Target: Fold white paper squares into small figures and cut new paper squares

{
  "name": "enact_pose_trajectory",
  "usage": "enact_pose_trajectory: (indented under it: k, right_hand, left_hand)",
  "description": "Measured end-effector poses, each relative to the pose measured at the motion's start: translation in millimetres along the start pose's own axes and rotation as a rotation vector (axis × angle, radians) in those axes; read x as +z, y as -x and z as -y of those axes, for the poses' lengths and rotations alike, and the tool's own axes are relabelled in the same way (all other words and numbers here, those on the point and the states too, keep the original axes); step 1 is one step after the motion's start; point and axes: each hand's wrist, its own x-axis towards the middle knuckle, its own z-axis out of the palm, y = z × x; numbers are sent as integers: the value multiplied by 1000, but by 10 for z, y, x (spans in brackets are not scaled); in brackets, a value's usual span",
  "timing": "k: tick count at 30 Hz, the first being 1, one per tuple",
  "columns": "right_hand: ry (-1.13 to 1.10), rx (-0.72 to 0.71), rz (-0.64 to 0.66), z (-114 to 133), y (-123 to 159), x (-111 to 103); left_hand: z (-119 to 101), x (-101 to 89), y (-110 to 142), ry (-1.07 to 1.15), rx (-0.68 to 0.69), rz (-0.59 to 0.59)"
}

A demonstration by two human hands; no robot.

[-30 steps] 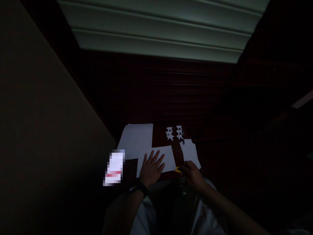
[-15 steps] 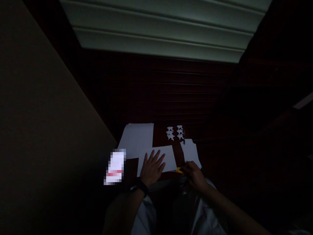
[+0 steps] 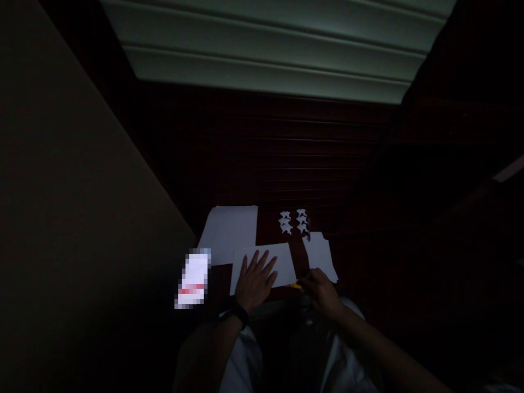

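My left hand (image 3: 254,281) lies flat with fingers spread on a white sheet of paper (image 3: 282,261). A dark band circles that wrist. My right hand (image 3: 323,292) is closed around a small yellow tool (image 3: 296,285), which looks like a utility knife. Its front end meets the sheet's lower right corner; the blade is too dim to make out clearly. Just beyond my right hand lies another white sheet (image 3: 320,254) with uneven edges. Several small folded paper figures (image 3: 285,224) stand in two columns behind the sheets.
A larger white sheet (image 3: 229,232) lies at the back left of the dark table. Left of it is a bright pixelated rectangle (image 3: 194,278). A wall (image 3: 82,191) rises on the left, and pale blinds (image 3: 266,54) hang ahead. The room is very dark.
My right hand has shifted slightly left with the yellow tool, along the paper's near edge. My left hand stays in place.
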Motion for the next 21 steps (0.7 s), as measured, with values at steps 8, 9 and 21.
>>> enact_pose_trajectory:
  k: [8, 9, 21]
  right_hand:
    - [-16, -4, -5, -17, 20, 34]
    - [-16, -3, -1, -15, 27, 33]
    - [10, -5, 20, 49, 11, 33]
  left_hand:
    - [16, -2, 2, 1, 8, 10]
    - [16, -4, 4, 1, 10, 9]
    - [13, 5, 1, -6, 5, 13]
